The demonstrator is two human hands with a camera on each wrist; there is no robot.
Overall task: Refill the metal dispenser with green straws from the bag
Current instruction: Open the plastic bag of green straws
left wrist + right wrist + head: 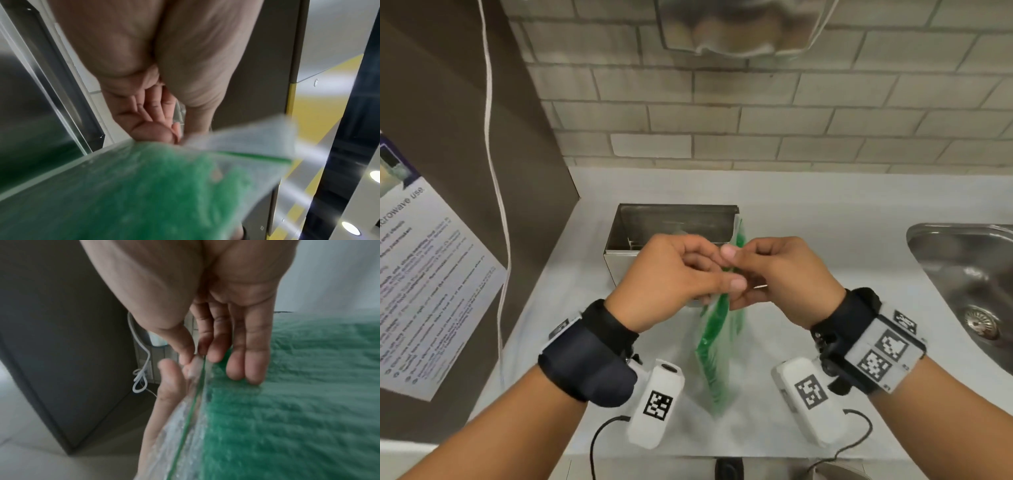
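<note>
A clear plastic bag of green straws (714, 346) hangs upright over the counter, in front of the open metal dispenser (674, 236). My left hand (674, 274) pinches the bag's top edge from the left and my right hand (774, 274) pinches it from the right, thumbs close together. In the left wrist view the bag (144, 186) fills the lower frame, blurred. In the right wrist view the bag (298, 402) lies to the right; my thumb and forefinger pinch its green seal strip (197, 386). The dispenser's inside is mostly hidden behind my hands.
A steel sink (969, 291) is set in the white counter (825, 222) at the right. A brown panel (465, 171) with a paper notice (424, 291) and a hanging white cord (496, 192) stands at the left. A tiled wall (756, 102) is behind.
</note>
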